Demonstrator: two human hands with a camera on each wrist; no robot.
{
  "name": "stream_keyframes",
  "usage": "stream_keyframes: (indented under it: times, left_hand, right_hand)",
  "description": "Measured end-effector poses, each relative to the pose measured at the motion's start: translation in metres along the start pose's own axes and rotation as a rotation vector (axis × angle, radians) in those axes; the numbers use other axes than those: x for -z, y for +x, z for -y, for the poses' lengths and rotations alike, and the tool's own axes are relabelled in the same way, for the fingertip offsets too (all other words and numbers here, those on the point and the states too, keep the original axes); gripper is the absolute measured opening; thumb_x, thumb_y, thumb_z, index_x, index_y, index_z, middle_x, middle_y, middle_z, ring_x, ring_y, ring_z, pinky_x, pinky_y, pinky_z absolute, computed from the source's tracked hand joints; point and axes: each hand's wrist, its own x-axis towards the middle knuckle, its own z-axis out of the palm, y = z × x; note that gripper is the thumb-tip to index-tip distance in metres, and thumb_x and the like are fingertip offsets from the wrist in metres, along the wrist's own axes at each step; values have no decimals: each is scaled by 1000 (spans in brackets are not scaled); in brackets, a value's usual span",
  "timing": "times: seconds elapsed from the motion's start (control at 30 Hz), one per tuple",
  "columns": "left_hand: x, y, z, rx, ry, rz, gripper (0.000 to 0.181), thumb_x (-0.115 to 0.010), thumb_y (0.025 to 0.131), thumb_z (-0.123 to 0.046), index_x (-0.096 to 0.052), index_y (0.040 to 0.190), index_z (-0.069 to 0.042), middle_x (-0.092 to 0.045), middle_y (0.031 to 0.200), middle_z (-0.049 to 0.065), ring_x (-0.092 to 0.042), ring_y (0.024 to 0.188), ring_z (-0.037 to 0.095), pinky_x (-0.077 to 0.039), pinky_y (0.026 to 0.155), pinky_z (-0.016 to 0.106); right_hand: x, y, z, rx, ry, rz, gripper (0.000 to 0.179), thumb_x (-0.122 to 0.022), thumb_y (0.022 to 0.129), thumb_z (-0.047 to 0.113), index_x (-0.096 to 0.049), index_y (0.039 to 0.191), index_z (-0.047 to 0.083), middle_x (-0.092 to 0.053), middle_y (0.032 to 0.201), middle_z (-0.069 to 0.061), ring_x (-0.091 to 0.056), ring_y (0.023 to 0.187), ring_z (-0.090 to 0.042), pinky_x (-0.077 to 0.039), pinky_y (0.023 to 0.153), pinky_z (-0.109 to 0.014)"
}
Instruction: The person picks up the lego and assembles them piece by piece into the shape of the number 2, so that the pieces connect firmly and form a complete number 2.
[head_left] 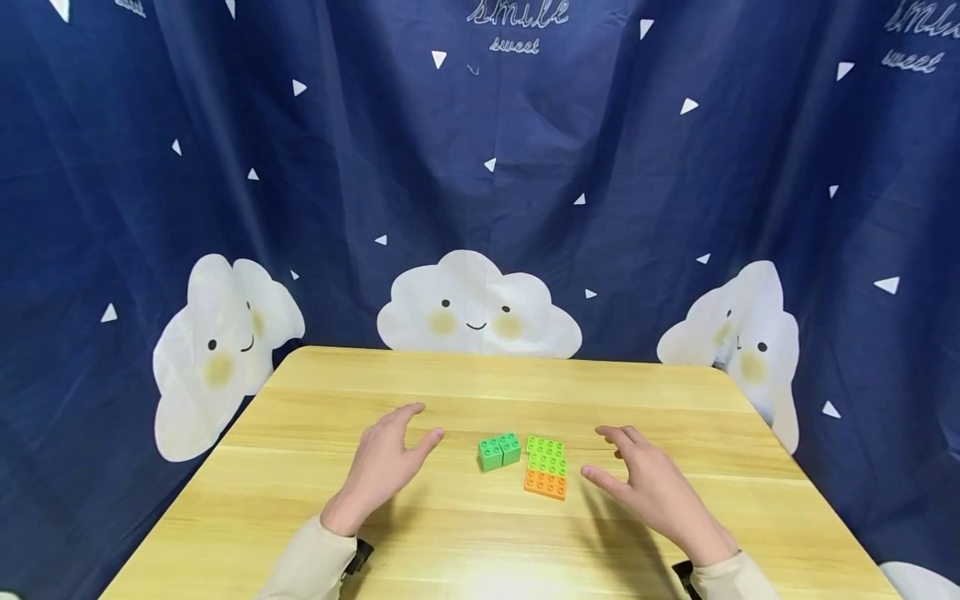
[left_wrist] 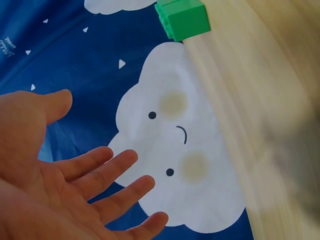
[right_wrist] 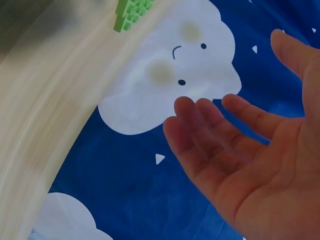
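Two green building blocks (head_left: 500, 451) stand side by side on the wooden table, and one also shows at the top of the left wrist view as a green block (left_wrist: 187, 20). To their right lie flat lime-green bricks (head_left: 547, 456) with an orange brick (head_left: 545, 483) against their near edge. The lime studs (right_wrist: 132, 12) appear at the top of the right wrist view. My left hand (head_left: 386, 465) hovers left of the green blocks, fingers spread and holding nothing. Right of the lime and orange bricks, my right hand (head_left: 652, 483) hangs over the table, fingers relaxed, also holding nothing.
The light wooden table (head_left: 247, 500) has rounded far corners. Behind it hangs a dark blue curtain (head_left: 337, 167) with white triangles and smiling clouds, close along the far edge and both sides. Black wrist straps (head_left: 358, 557) sit at the cuffs of beige sleeves.
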Motion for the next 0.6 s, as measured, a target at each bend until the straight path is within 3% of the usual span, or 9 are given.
stream_keyframes:
  times: [0.33, 0.6]
  left_hand:
    - [-18, 6, -3, 8, 7, 53, 52, -75, 94, -37, -64, 134, -5, -68, 133, 12, -62, 124, 36, -50, 103, 53]
    - [-41, 9, -8, -36, -9, 130, 53, -78, 91, -36, -65, 131, -2, -69, 130, 14, -65, 120, 36, -53, 99, 52]
  right_hand:
    - [-16, 11, 0, 26, -1, 70, 54, -78, 89, 47, -67, 125, 8, -68, 113, -4, -70, 93, -23, -57, 77, -39]
    - [-29, 17, 2, 54, 37, 100, 45, -85, 84, 30, -69, 121, 9, -70, 112, -4, -68, 90, -22, -56, 75, -34]
